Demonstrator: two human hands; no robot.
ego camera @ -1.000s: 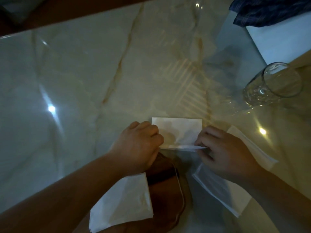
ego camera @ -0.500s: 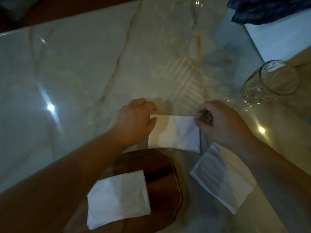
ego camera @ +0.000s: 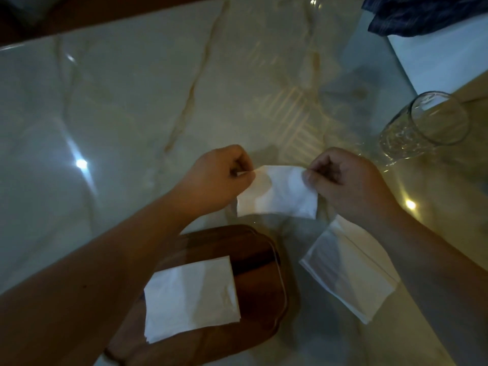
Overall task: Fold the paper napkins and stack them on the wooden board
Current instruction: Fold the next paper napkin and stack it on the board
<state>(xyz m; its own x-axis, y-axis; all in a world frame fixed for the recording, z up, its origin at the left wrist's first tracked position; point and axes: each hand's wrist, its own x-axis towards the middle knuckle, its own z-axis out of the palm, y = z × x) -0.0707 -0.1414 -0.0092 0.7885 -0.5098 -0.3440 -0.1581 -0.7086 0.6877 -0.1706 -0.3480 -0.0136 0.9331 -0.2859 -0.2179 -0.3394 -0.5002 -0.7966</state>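
White paper napkins: three groups show, one held, one folded on the board, and one pile on the counter whose sheet count cannot be told.
Held napkin (ego camera: 277, 192): a half-folded sheet, its far corners lifted, its near edge low over the counter just beyond the board.
Left hand (ego camera: 219, 178): one, fingers curled, pinching the held napkin's far left corner.
Right hand (ego camera: 343, 180): one, fingers curled, pinching the far right corner.
Folded napkin (ego camera: 191, 297): lies flat on the near left part of the wooden board, partly under the left forearm.
Wooden board (ego camera: 258, 286): one, dark brown with rounded corners, near the front edge of the counter, its right part bare.
Napkin pile (ego camera: 348, 270): flat on the counter just right of the board, layered edges showing, partly under the right forearm.
Counter (ego camera: 132, 114): pale glossy marble with tan veins and bright light spots.
Glass (ego camera: 427, 125): one, clear, far right, well apart from the napkins.
Dark cloth (ego camera: 422, 14): one, at the top right corner.
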